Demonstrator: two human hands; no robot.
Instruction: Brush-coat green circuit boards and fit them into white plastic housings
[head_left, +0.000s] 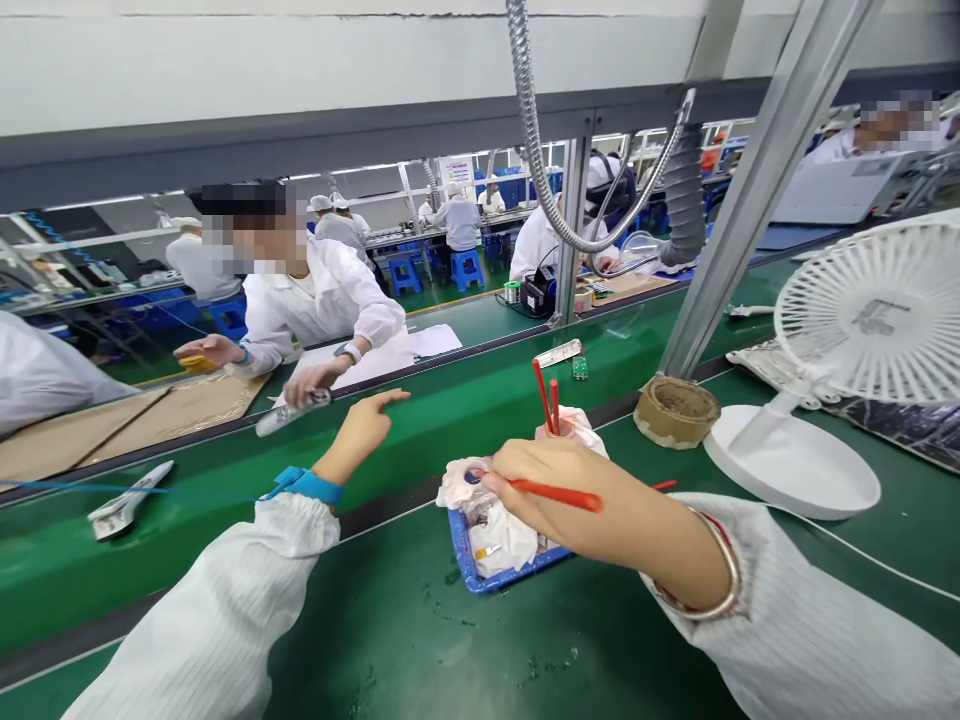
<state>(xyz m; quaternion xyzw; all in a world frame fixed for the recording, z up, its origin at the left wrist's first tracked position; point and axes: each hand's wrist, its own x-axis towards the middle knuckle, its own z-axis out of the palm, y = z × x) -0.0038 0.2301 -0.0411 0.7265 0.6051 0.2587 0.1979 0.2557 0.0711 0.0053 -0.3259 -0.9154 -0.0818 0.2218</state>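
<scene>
My left hand (362,432) hovers over the green conveyor belt (442,415), index finger stretched forward and nothing visible in its grasp. A blue strap (307,484) circles that wrist. In my right hand (600,480) is a slim red-handled tool (562,494), like a brush, held as a pen. Its tip is at a small wrapped pot (454,485) with a dark mouth, and I cannot see the tip clearly. The pot sits on a blue tray (517,577) lined with crumpled white tissue (501,540). Red sticks (541,395) stand upright behind my right hand in another tissue-wrapped holder (581,425).
White fan (791,470) and brown tape roll (675,410) stand on the right. On the belt lie a small green circuit board (580,368), a white part beside it (559,353), and a white handled part (129,502). Across the belt, a co-worker's hand (319,380) holds a clear-wrapped item.
</scene>
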